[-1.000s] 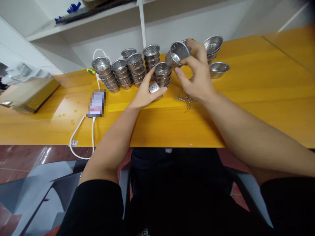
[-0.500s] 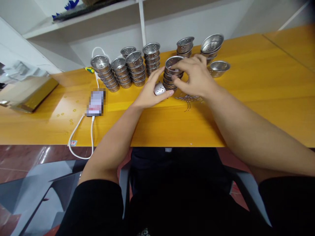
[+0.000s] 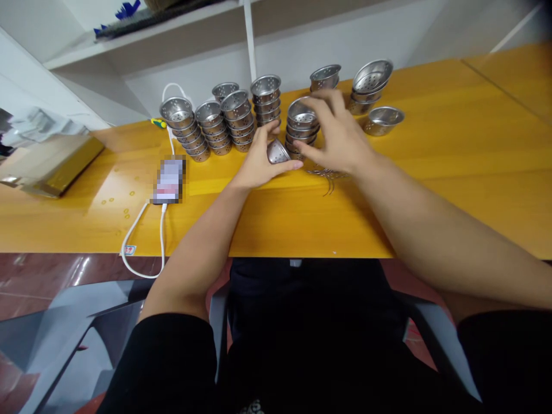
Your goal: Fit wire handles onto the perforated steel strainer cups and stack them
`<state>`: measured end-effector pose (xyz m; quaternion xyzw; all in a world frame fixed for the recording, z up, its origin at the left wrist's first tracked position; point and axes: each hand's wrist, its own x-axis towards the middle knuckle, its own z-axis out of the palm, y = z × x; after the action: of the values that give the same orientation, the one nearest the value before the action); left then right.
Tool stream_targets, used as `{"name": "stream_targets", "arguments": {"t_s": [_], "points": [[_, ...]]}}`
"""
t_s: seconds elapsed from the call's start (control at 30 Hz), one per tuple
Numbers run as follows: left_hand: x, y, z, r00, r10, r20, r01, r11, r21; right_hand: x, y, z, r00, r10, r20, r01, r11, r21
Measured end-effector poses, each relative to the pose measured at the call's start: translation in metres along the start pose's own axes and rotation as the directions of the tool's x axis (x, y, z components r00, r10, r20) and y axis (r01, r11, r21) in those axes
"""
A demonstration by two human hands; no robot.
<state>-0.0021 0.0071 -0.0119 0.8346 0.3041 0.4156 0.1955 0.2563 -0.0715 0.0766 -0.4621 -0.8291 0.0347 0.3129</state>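
My left hand [image 3: 257,163] is closed round a small perforated steel cup [image 3: 276,152], holding it on its side just above the yellow table [image 3: 452,149]. My right hand [image 3: 337,138] hovers with fingers spread beside a stack of the same cups [image 3: 302,123], its fingertips near the top cup's rim; nothing is in it. A bunch of thin wire hooks [image 3: 328,175] lies on the table under my right wrist.
Several more cup stacks [image 3: 224,123] stand in a row at the back left. Wider steel bowls [image 3: 371,77] are stacked at the back right, one bowl [image 3: 383,118] alone. A phone [image 3: 169,181] with white cable [image 3: 142,230] lies left. A cardboard box [image 3: 56,164] sits at far left.
My right hand brought a cup down from the air onto the near stack and has let go of it. My left hand kept its cup, tilting it slightly.
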Motion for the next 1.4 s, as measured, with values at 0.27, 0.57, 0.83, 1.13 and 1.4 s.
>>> {"name": "stream_targets", "arguments": {"t_s": [0.27,0.57,0.83,1.13,1.4], "points": [[0.003,-0.008,-0.01,0.997,-0.022,-0.073,0.021,1.0,-0.012,-0.003,0.012,0.011,0.956,0.292,-0.003,-0.291,0.953,0.079],[0.004,-0.013,-0.004,0.999,0.022,-0.037,-0.024,0.999,-0.048,-0.006,0.008,0.006,0.986,0.165,-0.027,-0.163,0.984,0.077],[0.0,0.008,-0.008,0.992,0.129,-0.007,-0.129,0.984,-0.126,-0.006,-0.016,0.012,0.969,-0.224,0.104,0.199,0.957,0.211],[-0.001,0.01,-0.013,0.986,-0.008,0.167,0.056,0.956,-0.287,-0.007,-0.003,0.011,0.954,-0.161,0.253,0.124,0.98,0.157],[-0.003,-0.006,-0.02,0.984,0.07,0.165,-0.023,0.962,-0.272,-0.005,0.001,0.001,0.954,-0.266,0.14,0.219,0.934,0.282]]}}
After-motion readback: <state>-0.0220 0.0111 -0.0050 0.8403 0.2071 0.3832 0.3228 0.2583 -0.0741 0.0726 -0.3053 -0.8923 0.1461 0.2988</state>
